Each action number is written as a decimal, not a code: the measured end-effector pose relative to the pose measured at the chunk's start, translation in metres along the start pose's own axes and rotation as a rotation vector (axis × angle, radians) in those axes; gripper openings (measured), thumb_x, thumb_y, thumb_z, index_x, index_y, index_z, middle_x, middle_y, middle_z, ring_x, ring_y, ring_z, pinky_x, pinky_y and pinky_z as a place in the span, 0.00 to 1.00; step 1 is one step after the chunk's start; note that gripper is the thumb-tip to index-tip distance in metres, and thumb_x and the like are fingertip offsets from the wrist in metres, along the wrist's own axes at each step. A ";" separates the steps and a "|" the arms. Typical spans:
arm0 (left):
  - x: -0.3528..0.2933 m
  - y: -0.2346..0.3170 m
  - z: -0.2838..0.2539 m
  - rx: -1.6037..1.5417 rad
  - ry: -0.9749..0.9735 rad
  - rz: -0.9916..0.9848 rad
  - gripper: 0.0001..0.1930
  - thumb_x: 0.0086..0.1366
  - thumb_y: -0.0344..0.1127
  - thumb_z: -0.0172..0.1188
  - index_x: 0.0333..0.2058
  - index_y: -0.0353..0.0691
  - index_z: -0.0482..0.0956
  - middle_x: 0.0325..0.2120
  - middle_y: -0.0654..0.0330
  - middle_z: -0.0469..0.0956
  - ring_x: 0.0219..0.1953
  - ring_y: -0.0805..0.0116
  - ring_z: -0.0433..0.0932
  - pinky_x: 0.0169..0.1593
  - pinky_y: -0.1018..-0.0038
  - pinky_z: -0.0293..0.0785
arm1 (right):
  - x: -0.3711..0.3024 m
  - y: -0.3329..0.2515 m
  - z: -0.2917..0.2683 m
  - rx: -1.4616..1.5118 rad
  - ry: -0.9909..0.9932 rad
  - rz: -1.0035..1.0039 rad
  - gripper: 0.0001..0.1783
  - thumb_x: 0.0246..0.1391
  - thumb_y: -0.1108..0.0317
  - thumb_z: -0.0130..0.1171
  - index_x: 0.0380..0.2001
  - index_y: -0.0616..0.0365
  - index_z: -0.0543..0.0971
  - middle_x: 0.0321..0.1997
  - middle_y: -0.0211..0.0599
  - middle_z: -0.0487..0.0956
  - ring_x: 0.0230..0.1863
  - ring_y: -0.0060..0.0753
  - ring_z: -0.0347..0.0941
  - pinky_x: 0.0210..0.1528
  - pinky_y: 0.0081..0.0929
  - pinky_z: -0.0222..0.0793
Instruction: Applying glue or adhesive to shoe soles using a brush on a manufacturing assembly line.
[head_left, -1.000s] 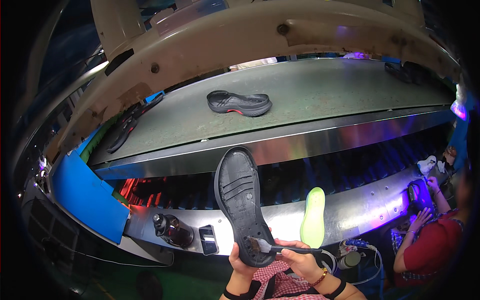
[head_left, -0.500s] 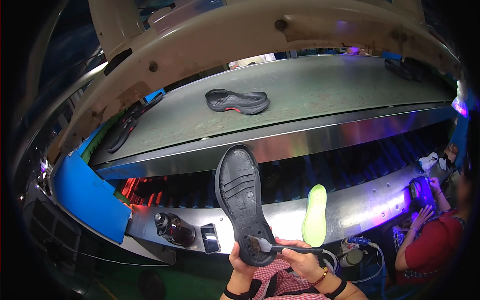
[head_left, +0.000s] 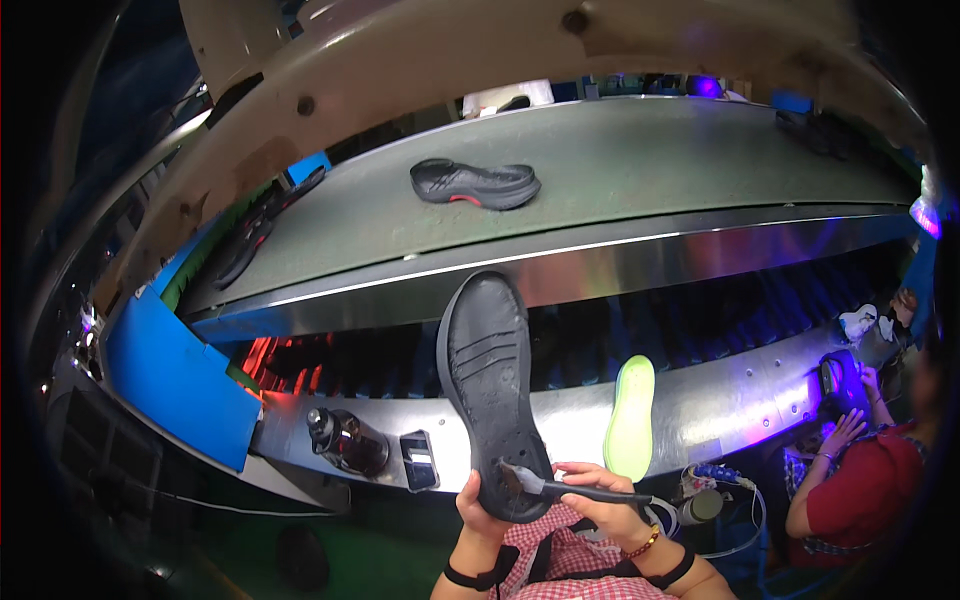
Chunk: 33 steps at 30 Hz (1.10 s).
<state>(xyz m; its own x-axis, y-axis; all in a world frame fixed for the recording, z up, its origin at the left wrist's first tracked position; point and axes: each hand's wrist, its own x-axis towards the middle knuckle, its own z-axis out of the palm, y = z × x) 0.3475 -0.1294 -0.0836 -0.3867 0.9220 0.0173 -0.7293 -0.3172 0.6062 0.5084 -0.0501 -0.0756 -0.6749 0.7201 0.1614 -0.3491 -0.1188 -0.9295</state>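
Observation:
A black shoe sole [head_left: 487, 370] is held upright in front of me, its inner face with ridges and small holes toward me. My left hand [head_left: 482, 508] grips its lower left edge, fingers partly hidden behind it. In my right hand [head_left: 607, 503] is a dark-handled brush [head_left: 590, 493] with a pale hose running from its back end. The brush's bristles touch the sole's inner face near the lower end, where a brownish wet-looking patch shows. A yellow-green insole [head_left: 630, 420] lies on the metal ledge right of the sole.
A black bottle [head_left: 347, 441] and a phone [head_left: 419, 460] rest on the metal ledge [head_left: 690, 415]. Beyond the dark roller track, another black sole [head_left: 475, 184] lies on the green conveyor belt [head_left: 350, 225]. A co-worker in red [head_left: 860, 490] handles a dark item at the right.
The brush tip has shifted slightly on the lower part of the sole. The sole sits a little higher in view. Both hands keep their hold.

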 end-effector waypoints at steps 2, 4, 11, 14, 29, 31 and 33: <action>0.001 0.001 -0.004 -0.014 -0.013 -0.007 0.44 0.57 0.61 0.48 0.64 0.33 0.54 0.58 0.41 0.64 0.60 0.40 0.65 0.61 0.44 0.63 | 0.003 -0.011 -0.005 -0.143 -0.098 -0.089 0.14 0.47 0.80 0.64 0.40 0.64 0.81 0.47 0.46 0.79 0.49 0.35 0.75 0.53 0.28 0.71; 0.004 0.004 -0.009 0.078 0.036 -0.032 0.47 0.55 0.62 0.48 0.64 0.30 0.54 0.56 0.36 0.65 0.57 0.42 0.69 0.60 0.49 0.66 | 0.008 -0.024 -0.013 -0.325 -0.217 -0.179 0.15 0.46 0.79 0.65 0.40 0.63 0.81 0.43 0.43 0.81 0.43 0.34 0.78 0.47 0.27 0.72; 0.009 0.030 -0.008 0.090 -0.171 -0.107 0.46 0.47 0.52 0.59 0.62 0.30 0.57 0.53 0.42 0.69 0.52 0.52 0.74 0.56 0.62 0.71 | 0.031 -0.056 -0.017 -0.309 -0.612 -0.223 0.14 0.44 0.76 0.67 0.37 0.60 0.83 0.37 0.41 0.84 0.38 0.34 0.80 0.43 0.28 0.74; 0.011 0.044 0.001 0.047 -0.232 -0.195 0.46 0.45 0.47 0.62 0.61 0.28 0.57 0.52 0.45 0.71 0.50 0.57 0.75 0.55 0.68 0.71 | 0.041 -0.059 -0.013 -0.389 -0.629 -0.208 0.13 0.48 0.76 0.66 0.39 0.62 0.82 0.39 0.43 0.83 0.41 0.36 0.81 0.44 0.27 0.76; 0.011 0.076 0.035 0.301 -0.278 -0.702 0.37 0.60 0.41 0.57 0.64 0.30 0.55 0.51 0.48 0.73 0.48 0.65 0.76 0.53 0.72 0.72 | 0.061 -0.089 -0.027 -0.468 -1.070 -0.263 0.13 0.52 0.74 0.60 0.43 0.59 0.79 0.45 0.44 0.81 0.47 0.42 0.79 0.48 0.32 0.75; 0.004 0.079 0.035 0.257 -0.221 -0.714 0.37 0.60 0.41 0.57 0.64 0.30 0.54 0.50 0.48 0.73 0.48 0.65 0.77 0.53 0.72 0.73 | 0.060 -0.089 -0.028 -0.464 -1.043 -0.214 0.13 0.52 0.74 0.59 0.43 0.59 0.79 0.45 0.43 0.81 0.47 0.42 0.79 0.49 0.31 0.75; 0.002 0.079 0.031 0.280 -0.237 -0.719 0.36 0.60 0.40 0.56 0.64 0.30 0.54 0.50 0.48 0.73 0.48 0.65 0.77 0.53 0.71 0.74 | 0.059 -0.089 -0.030 -0.515 -1.105 -0.142 0.13 0.53 0.73 0.60 0.44 0.59 0.79 0.45 0.43 0.81 0.46 0.42 0.79 0.48 0.31 0.75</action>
<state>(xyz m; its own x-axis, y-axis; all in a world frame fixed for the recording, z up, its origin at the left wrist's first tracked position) 0.3067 -0.1453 -0.0111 0.2765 0.9117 -0.3039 -0.5733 0.4102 0.7093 0.5193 0.0230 0.0063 -0.9277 -0.2917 0.2330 -0.3356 0.3778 -0.8630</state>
